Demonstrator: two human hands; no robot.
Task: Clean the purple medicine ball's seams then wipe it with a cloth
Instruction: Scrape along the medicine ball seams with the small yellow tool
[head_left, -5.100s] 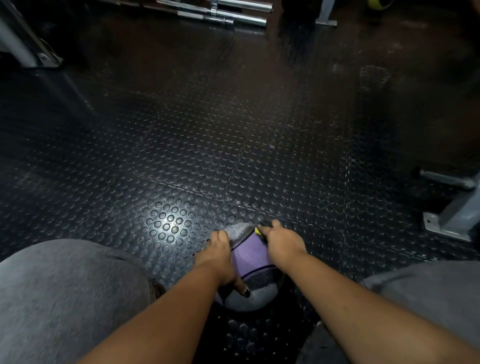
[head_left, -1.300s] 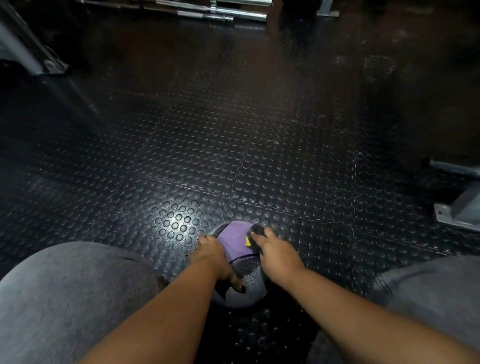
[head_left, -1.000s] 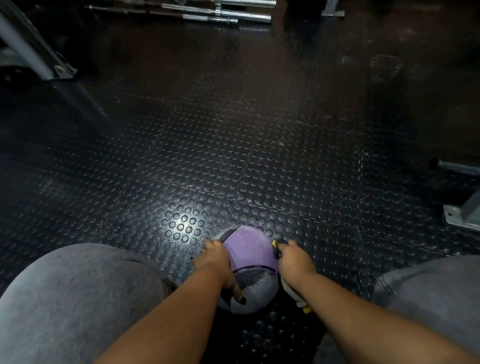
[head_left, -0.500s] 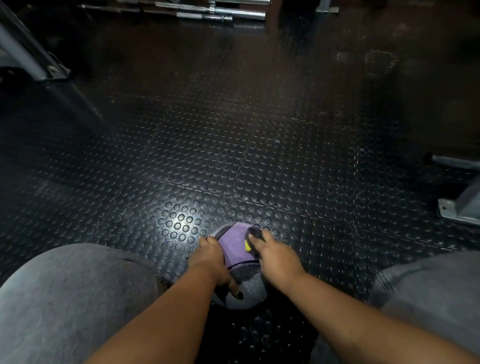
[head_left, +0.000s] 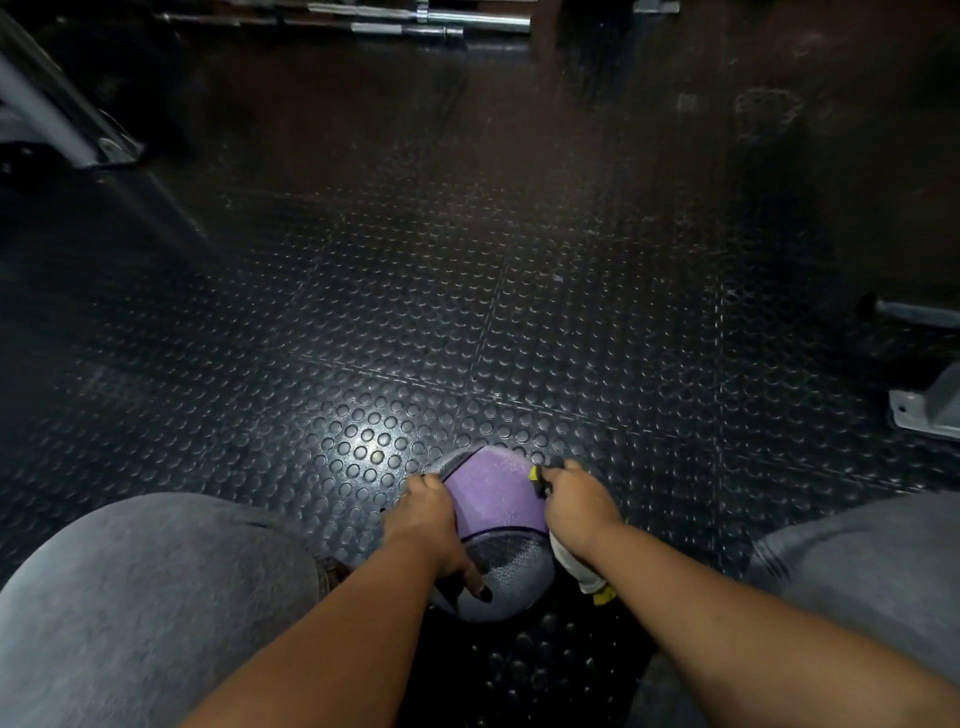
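The purple and grey medicine ball (head_left: 493, 499) sits on the black studded floor between my knees. My left hand (head_left: 426, 519) grips its left side, thumb pressed onto the grey lower panel. My right hand (head_left: 576, 501) holds a small brush with a white handle (head_left: 576, 569) and black and yellow head (head_left: 540, 475), its head against the ball's right edge at the seam. The handle's yellow tip pokes out below my wrist. No cloth is visible.
Barbells (head_left: 415, 23) lie along the far floor edge. A grey machine foot (head_left: 922, 410) and a bar (head_left: 914, 312) stand at the right, a metal frame leg (head_left: 62, 119) at the far left. My grey-clad knees (head_left: 156, 597) flank the ball.
My right hand has slid the brush from the ball's top to its right side, and the white handle now shows below my wrist. My left hand keeps its hold.
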